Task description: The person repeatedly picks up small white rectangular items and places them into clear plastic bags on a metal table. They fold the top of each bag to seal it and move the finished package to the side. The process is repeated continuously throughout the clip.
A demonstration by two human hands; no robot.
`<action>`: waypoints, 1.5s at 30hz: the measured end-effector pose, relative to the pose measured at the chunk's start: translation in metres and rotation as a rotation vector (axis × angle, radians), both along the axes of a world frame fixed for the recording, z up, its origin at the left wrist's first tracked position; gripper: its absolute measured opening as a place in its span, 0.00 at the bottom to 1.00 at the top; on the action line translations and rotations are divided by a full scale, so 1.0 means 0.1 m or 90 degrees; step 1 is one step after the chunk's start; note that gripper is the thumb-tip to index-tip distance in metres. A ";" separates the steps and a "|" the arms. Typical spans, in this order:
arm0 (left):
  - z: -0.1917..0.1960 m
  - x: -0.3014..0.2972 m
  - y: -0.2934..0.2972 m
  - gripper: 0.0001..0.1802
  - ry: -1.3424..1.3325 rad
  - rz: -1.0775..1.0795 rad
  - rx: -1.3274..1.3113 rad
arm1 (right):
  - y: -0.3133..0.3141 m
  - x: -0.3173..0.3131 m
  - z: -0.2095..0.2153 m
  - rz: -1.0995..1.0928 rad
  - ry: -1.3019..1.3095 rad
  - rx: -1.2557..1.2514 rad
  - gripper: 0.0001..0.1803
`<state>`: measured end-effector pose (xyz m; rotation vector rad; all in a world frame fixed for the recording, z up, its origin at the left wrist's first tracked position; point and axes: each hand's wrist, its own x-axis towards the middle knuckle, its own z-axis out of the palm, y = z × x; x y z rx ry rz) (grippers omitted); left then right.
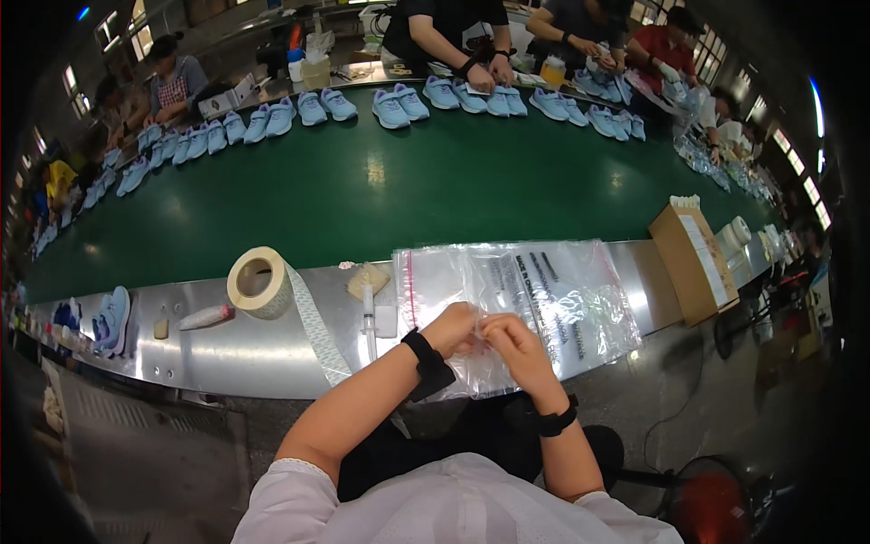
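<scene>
My left hand point(451, 332) and my right hand point(518, 352) meet over a stack of clear plastic bags point(580, 313) with dark print, laid flat on the metal worktop point(258, 349). Both hands are closed, fingertips pinching together at what looks like clear, crumpled plastic of the top bag. The fingers partly hide the pinched spot. Just left of the bags lie a syringe-like plastic tube point(369, 317), a small white block point(386, 321) and a tan pad point(369, 279). A label roll point(259, 283) stands farther left, its strip point(313, 331) trailing toward the table's near edge.
A green conveyor belt point(390, 181) runs beyond the worktop, with pairs of light-blue shoes point(399, 106) along its far side. Several co-workers stand there. An open cardboard box point(693, 263) sits at right; one shoe point(111, 320) and a white tube point(207, 317) lie at left. A fan point(711, 499) is at lower right.
</scene>
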<state>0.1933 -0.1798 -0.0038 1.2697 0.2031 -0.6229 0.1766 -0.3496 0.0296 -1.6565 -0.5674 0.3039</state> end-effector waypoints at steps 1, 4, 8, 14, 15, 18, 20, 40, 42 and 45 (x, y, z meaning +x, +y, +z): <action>0.05 -0.01 0.00 0.19 0.046 0.027 -0.117 | 0.00 -0.05 0.01 0.004 -0.052 -0.062 0.10; 0.00 -0.13 0.18 0.28 0.170 0.107 -0.298 | 0.00 -0.34 0.18 0.047 -0.195 -0.224 0.25; 0.59 -0.76 0.29 0.26 0.016 0.273 -0.167 | 0.09 -0.36 -0.02 -0.032 -0.497 -0.331 0.20; 0.11 -1.08 0.18 0.25 -0.056 0.190 -0.189 | 0.11 -0.11 -0.28 -0.185 -0.161 -0.141 0.10; 0.02 -1.07 0.14 0.26 -0.036 0.258 -0.135 | 0.07 -0.03 -0.25 -0.258 0.049 0.035 0.10; 0.13 -1.17 0.27 0.31 0.024 0.338 -0.264 | -0.54 0.29 -0.16 -0.498 0.184 0.235 0.12; 0.14 -1.40 0.37 0.29 -0.039 0.393 -0.227 | -1.01 0.47 -0.15 -0.618 0.150 0.173 0.11; 0.22 -2.25 0.60 0.13 -0.018 0.522 -0.167 | 0.75 -0.96 -0.02 0.287 0.182 -0.100 0.10; 0.22 -2.24 0.62 0.14 -0.055 0.574 -0.220 | 0.82 -0.97 0.06 0.360 0.245 -0.164 0.10; 0.19 -2.20 0.68 0.13 -0.074 0.621 -0.224 | 0.79 -0.97 0.07 0.340 0.218 -0.129 0.09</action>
